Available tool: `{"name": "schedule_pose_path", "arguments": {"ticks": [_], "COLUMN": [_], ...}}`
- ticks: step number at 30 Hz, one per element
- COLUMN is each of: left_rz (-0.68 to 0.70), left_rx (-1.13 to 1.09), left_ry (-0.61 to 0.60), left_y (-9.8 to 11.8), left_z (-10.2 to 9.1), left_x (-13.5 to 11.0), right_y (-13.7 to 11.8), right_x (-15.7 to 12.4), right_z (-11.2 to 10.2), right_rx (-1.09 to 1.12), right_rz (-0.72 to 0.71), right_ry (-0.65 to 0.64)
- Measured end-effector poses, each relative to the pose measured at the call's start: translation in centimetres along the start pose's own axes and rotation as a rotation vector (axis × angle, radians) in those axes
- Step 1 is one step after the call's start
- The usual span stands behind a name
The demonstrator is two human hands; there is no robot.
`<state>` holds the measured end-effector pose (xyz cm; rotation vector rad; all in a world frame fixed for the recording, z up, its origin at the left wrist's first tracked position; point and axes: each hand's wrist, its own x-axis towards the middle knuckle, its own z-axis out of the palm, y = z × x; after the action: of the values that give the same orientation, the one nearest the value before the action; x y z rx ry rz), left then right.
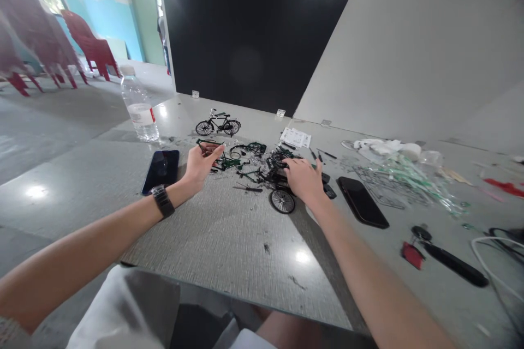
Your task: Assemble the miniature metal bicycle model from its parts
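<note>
My left hand [200, 163] is closed in a pinch on a thin green model bicycle frame [204, 142], which its fingers partly cover. Beneath and beside it lie more green bicycle parts [230, 163]. Over the right side of the loose pile, my right hand [303, 175] reaches down with its fingers apart, touching black parts [282, 158]; its fingertips are partly hidden among them. A small spoked wheel [282, 201] lies just below that hand. Farther back, an assembled black model bicycle [218, 124] stands upright.
A water bottle [140, 112] and a phone [161, 170] are on the left. On the right lie another phone [362, 202], a parts sprue [379, 188], plastic wrapping [413, 172] and a black-handled object [456, 266]. Paper sheets [295, 137] rest near the upright panel [254, 38].
</note>
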<state>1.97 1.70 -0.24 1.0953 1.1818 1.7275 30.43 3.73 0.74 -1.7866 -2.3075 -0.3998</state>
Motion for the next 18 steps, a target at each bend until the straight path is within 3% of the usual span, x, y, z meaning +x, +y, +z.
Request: {"name": "schedule_pose_path", "arguments": {"ticks": [12, 18], "left_rz": [0.038, 0.031], "left_rx": [0.057, 0.068], "left_ry": [-0.039, -0.048], "left_y": [-0.87, -0.77], "left_z": [-0.10, -0.05], "left_x": [0.15, 0.03], "right_y": [0.32, 0.20], "right_x": [0.04, 0.06], "right_z": [-0.39, -0.37], "right_rx": [-0.003, 0.028], "right_rz": [-0.068, -0.029], "right_ry": [0.051, -0.045]}}
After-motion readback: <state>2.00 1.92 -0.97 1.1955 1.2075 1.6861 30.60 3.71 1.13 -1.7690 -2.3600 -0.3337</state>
